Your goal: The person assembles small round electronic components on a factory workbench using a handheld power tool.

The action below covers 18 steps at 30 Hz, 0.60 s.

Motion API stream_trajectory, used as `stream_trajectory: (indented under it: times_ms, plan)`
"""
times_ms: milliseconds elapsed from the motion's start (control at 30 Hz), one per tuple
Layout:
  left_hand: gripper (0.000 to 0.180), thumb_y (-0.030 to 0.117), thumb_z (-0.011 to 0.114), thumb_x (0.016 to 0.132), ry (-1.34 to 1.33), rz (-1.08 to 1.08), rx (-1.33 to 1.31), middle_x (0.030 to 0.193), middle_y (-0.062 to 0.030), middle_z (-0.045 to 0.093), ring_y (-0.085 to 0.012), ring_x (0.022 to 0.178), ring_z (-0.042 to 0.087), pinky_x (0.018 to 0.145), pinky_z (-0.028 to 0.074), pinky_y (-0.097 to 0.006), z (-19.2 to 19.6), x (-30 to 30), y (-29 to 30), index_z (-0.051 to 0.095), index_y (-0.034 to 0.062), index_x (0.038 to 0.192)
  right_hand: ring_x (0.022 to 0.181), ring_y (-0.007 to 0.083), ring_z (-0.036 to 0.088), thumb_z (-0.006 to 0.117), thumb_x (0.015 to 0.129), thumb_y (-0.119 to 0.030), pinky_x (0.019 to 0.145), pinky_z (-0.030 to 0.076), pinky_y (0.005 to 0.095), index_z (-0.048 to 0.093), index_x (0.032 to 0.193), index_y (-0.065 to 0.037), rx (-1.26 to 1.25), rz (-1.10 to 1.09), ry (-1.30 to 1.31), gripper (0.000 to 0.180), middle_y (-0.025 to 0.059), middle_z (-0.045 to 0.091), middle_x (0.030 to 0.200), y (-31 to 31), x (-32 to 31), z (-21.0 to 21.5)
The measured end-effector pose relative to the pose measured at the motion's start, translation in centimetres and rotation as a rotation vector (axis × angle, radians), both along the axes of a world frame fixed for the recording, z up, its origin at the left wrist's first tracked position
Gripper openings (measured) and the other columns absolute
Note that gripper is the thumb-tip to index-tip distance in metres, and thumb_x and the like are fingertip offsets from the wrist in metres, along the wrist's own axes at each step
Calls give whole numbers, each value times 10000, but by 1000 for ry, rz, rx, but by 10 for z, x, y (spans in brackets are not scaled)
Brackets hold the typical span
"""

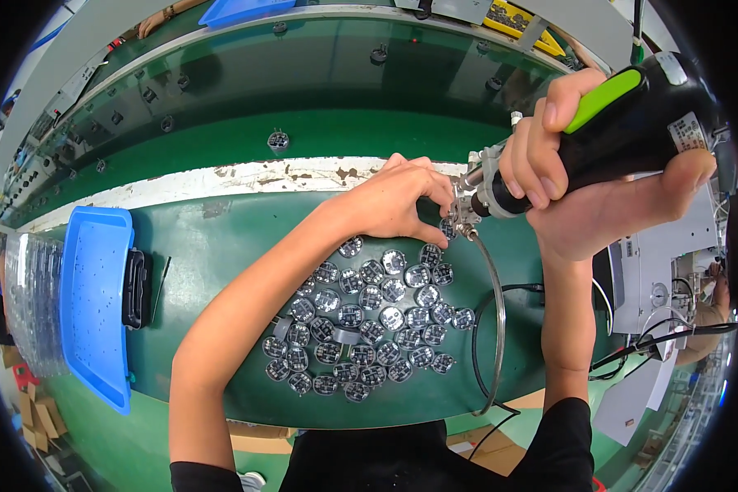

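Where tube (500,328) curves, clustered parts (370,296), blue tray (98,275)

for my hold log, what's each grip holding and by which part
Right grip: the tool, by its black body. Left grip: at a round part near the tool's front; hold unclear.

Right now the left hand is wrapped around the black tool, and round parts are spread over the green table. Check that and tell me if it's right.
Not quite: the head view shows the right hand wrapped around the black tool. Round parts are spread over the green table, as you say.
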<state>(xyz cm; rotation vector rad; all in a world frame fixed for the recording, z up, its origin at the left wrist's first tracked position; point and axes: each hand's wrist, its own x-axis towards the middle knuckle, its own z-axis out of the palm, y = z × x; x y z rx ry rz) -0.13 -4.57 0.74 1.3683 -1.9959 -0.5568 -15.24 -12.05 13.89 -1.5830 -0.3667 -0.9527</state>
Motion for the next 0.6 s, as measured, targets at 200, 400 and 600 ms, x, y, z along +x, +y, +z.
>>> stream_trajectory:
  times_ms: [200, 400, 600]
  plan:
    - [391, 380, 899, 730, -4, 5, 1, 1054, -3, 699, -239, 1130, 564, 979, 360, -393, 2, -2, -3, 721, 77, 901, 378, 110, 387, 282, 758, -1030, 391, 328, 254, 522, 925, -11, -138, 55, 397, 1060, 8, 429, 519, -18, -6, 19]
    - [404, 381, 903, 722, -6, 45, -67, 1028, -16, 691, -242, 1121, 565, 973, 366, -390, 2, -1, 2, 704, 71, 888, 363, 122, 347, 330, 746, -1027, 374, 292, 276, 516, 878, -5, 253, -15, 59, 1047, 13, 410, 506, 8, 5, -4]
    - [346, 334, 916, 724, 7, 32, 58, 1031, 25, 689, -220, 1130, 564, 968, 359, -400, 2, 3, 4, 743, 114, 927, 404, 106, 397, 373, 788, -983, 404, 332, 270, 534, 1003, -31, 252, 18, 140, 990, -22, 432, 548, 2, -16, 17]
